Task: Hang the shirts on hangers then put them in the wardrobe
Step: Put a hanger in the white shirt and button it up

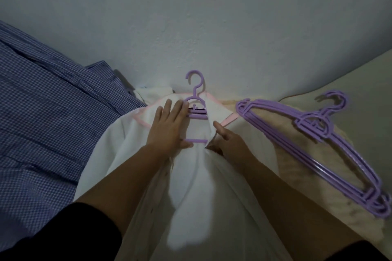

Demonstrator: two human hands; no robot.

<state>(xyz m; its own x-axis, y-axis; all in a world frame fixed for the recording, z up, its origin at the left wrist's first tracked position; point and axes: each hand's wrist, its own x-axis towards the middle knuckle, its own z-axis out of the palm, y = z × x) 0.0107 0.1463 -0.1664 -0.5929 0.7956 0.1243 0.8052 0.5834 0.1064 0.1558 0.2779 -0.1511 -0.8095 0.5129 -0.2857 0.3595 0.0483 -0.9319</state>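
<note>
- White shirt (191,176): lies spread on the bed (364,99), collar toward the wall (212,17), with pink trim at the shoulders.
- Purple hanger (196,99): set inside the shirt's neck opening, hook pointing at the wall.
- Left hand (169,125): fingers straight, pressed flat on the shirt's left shoulder, fingertips touching the hanger.
- Right hand (227,140): fingers curled, pinching the shirt's front edge just below the collar.
- Stack of purple hangers (314,140): rests on the bed, right of the shirt.
- Blue checked shirts (53,112): heaped at left.
</note>
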